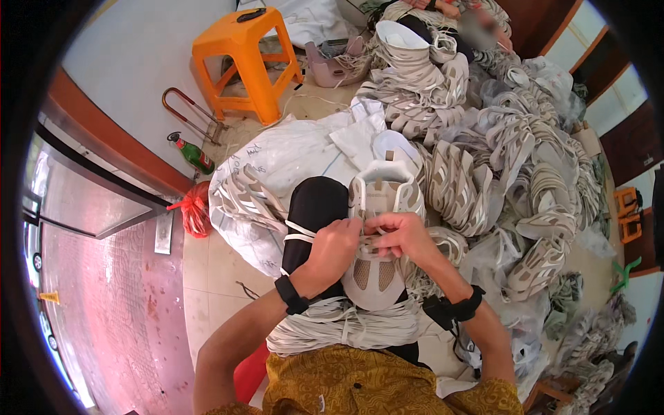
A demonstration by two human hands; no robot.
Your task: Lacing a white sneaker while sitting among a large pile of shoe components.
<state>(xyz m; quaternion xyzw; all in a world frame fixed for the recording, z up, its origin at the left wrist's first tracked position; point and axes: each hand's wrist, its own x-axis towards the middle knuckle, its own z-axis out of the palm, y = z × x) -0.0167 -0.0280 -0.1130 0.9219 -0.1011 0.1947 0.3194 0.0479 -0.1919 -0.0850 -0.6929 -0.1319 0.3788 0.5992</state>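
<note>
A big heap of shoes (460, 197) is filling the right side. A white sack (297, 142) is lying left of the middle, and an orange stool (238, 41) is standing upper left. One beige shoe (373, 290) is resting mid-frame, pointing its toe down at a bundle of laces (311, 332). The left hand (334, 247) and right hand (401, 236) are both touching and covering its middle, equally near; bent fingers are hiding any pinch. A white lace (297, 228) is crossing at left.
</note>
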